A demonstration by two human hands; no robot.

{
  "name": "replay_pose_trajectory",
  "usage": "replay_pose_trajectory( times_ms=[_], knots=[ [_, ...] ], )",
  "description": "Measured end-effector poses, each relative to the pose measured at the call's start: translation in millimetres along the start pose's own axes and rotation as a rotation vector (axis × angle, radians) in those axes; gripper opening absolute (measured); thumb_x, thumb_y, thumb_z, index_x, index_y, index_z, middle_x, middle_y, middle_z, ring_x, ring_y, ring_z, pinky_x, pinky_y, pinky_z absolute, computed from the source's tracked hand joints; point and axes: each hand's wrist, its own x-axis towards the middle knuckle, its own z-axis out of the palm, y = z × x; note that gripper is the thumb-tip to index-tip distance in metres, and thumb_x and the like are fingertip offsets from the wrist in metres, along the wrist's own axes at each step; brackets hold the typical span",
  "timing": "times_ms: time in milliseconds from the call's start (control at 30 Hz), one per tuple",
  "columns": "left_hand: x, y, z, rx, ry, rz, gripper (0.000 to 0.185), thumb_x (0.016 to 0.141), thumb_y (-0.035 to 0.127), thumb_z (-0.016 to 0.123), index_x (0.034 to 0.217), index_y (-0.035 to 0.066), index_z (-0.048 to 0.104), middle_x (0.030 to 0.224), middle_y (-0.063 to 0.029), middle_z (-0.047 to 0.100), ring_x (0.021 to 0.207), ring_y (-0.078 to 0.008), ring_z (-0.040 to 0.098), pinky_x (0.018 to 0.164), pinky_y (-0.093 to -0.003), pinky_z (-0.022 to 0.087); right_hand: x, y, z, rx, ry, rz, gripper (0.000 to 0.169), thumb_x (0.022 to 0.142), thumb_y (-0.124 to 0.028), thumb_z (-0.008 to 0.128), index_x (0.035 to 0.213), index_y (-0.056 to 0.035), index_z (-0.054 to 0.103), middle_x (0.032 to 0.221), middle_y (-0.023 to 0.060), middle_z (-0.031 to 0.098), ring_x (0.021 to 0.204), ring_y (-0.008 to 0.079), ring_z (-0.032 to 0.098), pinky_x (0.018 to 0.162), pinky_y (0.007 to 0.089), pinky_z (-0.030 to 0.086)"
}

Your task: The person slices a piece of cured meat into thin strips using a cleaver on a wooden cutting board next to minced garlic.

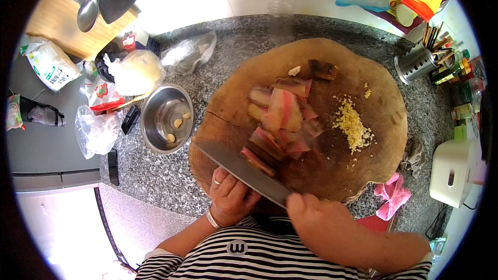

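My right hand grips the handle end of a cleaver, whose blade runs up and left across the near edge of a round wooden chopping block. Close against the near side of the blade, my left hand has its fingers curled; whatever lies under them is hidden. Just beyond the blade lie cut slices of cured pork, with a looser pile of pale and red slices behind them. Minced garlic is heaped on the block's right part. At the back sits a dark chunk of cured meat.
Left of the block, a steel bowl holds several garlic cloves. Plastic bags crowd the counter's left side. A steel utensil holder with chopsticks, a pink cloth and a white appliance stand or lie at the right.
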Motion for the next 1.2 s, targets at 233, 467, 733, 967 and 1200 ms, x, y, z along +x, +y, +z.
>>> replay_pose_trajectory(
  times_ms=[233, 467, 733, 967, 1200],
  knots=[
    [-2.7, -2.1, 1.2, 0.003, 0.028, 0.009, 0.032, 0.062, 0.005, 0.075, 0.092, 0.0, 0.068, 0.096, -0.0116, 0.066, 0.092, -0.0317, 0.061, 0.081, -0.039, 0.048, -3.4, 5.4, 0.7, -0.016, 0.009, -0.023, 0.013, 0.082, -0.006, 0.052, 0.091, 0.0001, 0.045, 0.075, 0.0176, 0.06, 0.061, 0.0341, 0.065, 0.052, 0.0418, 0.053],
    [1.7, 0.5, 1.6, -0.014, 0.01, 0.008, 0.031, 0.061, 0.003, 0.074, 0.091, 0.0, 0.068, 0.096, -0.0114, 0.066, 0.091, -0.031, 0.061, 0.08, -0.0383, 0.048, 1.6, 7.9, 3.9, -0.018, 0.009, -0.026, 0.013, 0.081, -0.005, 0.051, 0.091, 0.001, 0.045, 0.075, 0.0185, 0.058, 0.062, 0.0345, 0.064, 0.052, 0.0414, 0.053],
    [-2.9, -2.1, 3.2, -0.01, 0.032, 0.006, 0.028, 0.061, 0.002, 0.072, 0.089, 0.001, 0.067, 0.095, -0.0109, 0.066, 0.091, -0.0293, 0.061, 0.08, -0.0378, 0.048, -10.4, 10.4, 4.9, -0.002, -0.051, 0.042, 0.012, 0.083, -0.006, 0.049, 0.091, 0.0012, 0.045, 0.076, 0.0191, 0.06, 0.062, 0.0365, 0.065, 0.053, 0.0444, 0.053],
    [2.4, 0.1, 4.0, -0.037, 0.049, 0.024, 0.027, 0.06, -0.001, 0.07, 0.087, 0.001, 0.066, 0.094, -0.0105, 0.065, 0.089, -0.0293, 0.061, 0.079, -0.0385, 0.049, 3.7, 15.4, 11.1, -0.027, 0.042, -0.006, 0.011, 0.083, -0.007, 0.051, 0.09, -0.0005, 0.045, 0.074, 0.0171, 0.061, 0.061, 0.0346, 0.066, 0.051, 0.0427, 0.054],
    [-0.8, -2.4, 3.5, -0.016, 0.057, 0.038, 0.027, 0.061, -0.001, 0.069, 0.088, 0.001, 0.066, 0.095, -0.0107, 0.065, 0.089, -0.0288, 0.061, 0.079, -0.0383, 0.049, -6.4, 16.5, 21.1, -0.044, 0.083, 0.019, 0.009, 0.084, -0.009, 0.052, 0.087, -0.0032, 0.047, 0.068, 0.0133, 0.062, 0.058, 0.0307, 0.067, 0.049, 0.0392, 0.055]
  ],
)
